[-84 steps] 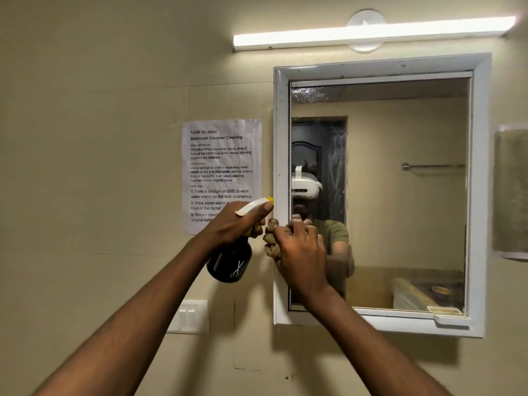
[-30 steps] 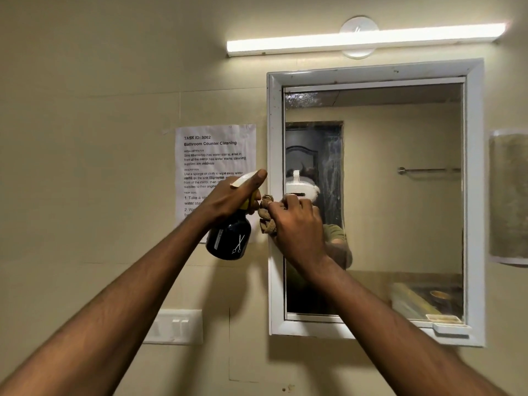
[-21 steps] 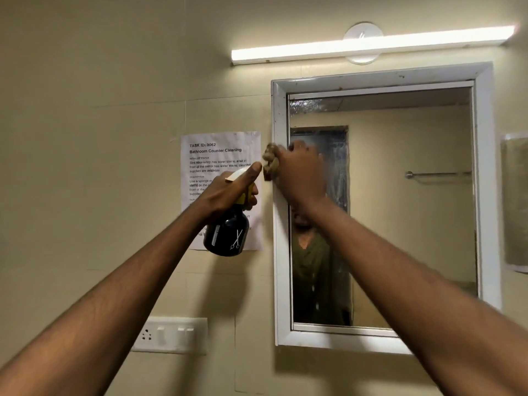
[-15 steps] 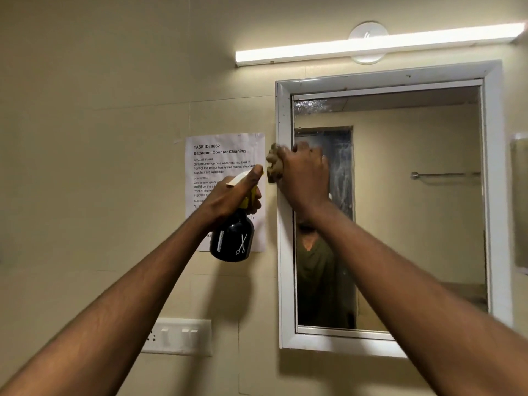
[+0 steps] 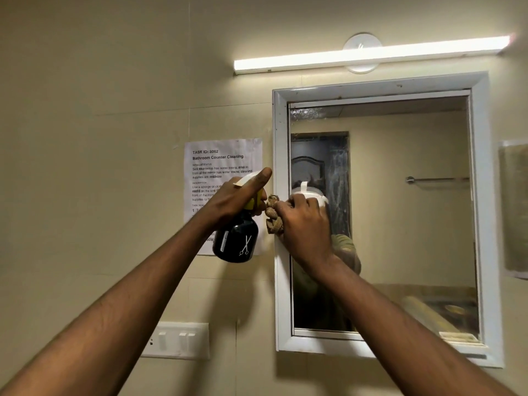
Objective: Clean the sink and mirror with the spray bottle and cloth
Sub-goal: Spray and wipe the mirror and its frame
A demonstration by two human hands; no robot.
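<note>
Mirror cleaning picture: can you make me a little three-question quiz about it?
1. True or false: the left hand holds the black spray bottle.
2. What does the right hand grip? A) a sponge mop B) a crumpled cloth C) a brush
3. Fill in: the cloth is at the mirror's ____ edge, by the white frame.

Key: 1 true; 2 B; 3 left.
</note>
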